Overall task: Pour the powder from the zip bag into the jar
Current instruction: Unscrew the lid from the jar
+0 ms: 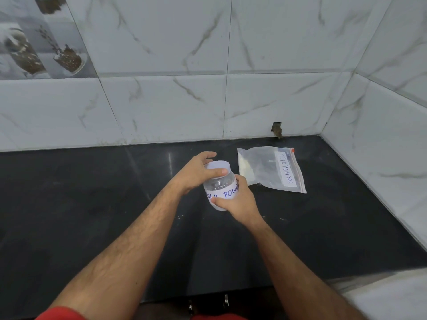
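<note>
Both bare forearms extend forward from the lower edge of the view and converge toward the centre. The left hand (196,173) is positioned above the right, palm turned down, with thumb and fingers curled round the white screw lid (217,167) of the clear plastic jar (221,185). The index finger arches over the far side of the lid. The right hand (238,199) grips the jar body from the right side, thumb across the front of the white paper label, fingers wrapped behind. Both wrists are slightly bent inward.
</note>
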A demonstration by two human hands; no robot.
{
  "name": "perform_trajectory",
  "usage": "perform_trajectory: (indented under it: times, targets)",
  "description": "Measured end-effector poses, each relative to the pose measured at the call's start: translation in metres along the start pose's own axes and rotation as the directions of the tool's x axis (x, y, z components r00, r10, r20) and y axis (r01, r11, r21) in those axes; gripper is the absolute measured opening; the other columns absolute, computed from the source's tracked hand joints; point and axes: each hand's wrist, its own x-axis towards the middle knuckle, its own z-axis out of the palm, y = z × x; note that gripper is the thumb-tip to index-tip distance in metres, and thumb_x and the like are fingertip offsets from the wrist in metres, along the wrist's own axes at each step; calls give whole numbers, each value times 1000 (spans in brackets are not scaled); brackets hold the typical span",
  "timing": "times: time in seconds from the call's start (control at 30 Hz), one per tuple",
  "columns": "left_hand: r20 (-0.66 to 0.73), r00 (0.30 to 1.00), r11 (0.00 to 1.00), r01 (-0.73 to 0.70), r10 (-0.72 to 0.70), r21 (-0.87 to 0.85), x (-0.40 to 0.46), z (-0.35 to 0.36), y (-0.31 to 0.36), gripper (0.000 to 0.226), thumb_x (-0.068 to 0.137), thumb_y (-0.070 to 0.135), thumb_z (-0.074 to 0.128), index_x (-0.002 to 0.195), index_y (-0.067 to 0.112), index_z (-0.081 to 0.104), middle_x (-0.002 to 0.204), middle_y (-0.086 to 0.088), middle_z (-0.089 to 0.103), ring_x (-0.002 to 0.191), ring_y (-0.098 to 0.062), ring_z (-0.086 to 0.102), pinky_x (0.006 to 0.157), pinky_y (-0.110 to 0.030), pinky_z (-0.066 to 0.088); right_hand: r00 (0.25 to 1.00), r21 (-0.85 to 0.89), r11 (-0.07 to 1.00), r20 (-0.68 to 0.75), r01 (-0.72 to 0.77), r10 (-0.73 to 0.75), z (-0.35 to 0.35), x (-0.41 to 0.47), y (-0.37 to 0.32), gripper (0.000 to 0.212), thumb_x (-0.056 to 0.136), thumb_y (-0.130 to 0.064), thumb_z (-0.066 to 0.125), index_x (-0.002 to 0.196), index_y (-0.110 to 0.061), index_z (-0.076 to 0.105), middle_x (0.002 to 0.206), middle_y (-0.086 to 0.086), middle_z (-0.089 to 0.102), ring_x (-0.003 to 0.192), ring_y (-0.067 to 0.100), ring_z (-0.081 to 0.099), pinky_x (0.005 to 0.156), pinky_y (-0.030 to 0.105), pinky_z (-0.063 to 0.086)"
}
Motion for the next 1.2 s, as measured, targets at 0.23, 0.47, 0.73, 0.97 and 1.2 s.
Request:
perform_trajectory:
  times: [0.23,0.47,0.73,0.97,1.2]
  targets:
    - [-7,1000,976,-4,6,216,3,-15,1,66,76,36,83,134,17,56,122,2,69,109,-14,65,99,-33,50,1000,-6,1000,-20,-8,8,-7,5,-3,79,66,-24,92,124,-33,39,114,-12,54,96,8,59,72,10,47]
    - [-95,995,912,2,40,411,6,-16,4,58,70,57,78,115,22,71,111,8,69,102,-12,64,86,-28,51,1000,-21,1000,-22,-1,0,-3,5,-3,79,65,-26,92,123,-36,38,110,-16,54,96,8,59,73,11,48]
    - [-201,953,972,209,-227,-108,3,-30,-18,50,92,56,40,110,17,66,93,-7,69,74,-19,66,73,-39,59,1000,-18,999,-8,-28,28,-1,1,6,77,63,-26,92,120,-36,41,109,-19,58,98,7,63,75,12,50]
    - [-19,831,800,528,-556,-284,-15,-41,-81,74,94,71,28,101,6,62,90,-18,68,76,-26,68,66,-38,59,998,-31,998,19,-52,53,0,-1,9,79,66,-23,91,126,-32,41,118,-10,59,102,8,61,73,10,47]
    - [-18,747,723,638,-665,-265,-23,-49,-122,77,98,65,25,97,-2,63,89,-22,73,77,-30,72,64,-39,59,996,-42,996,36,-75,77,6,-1,15,79,63,-23,92,122,-35,41,111,-18,57,96,2,61,72,11,47]
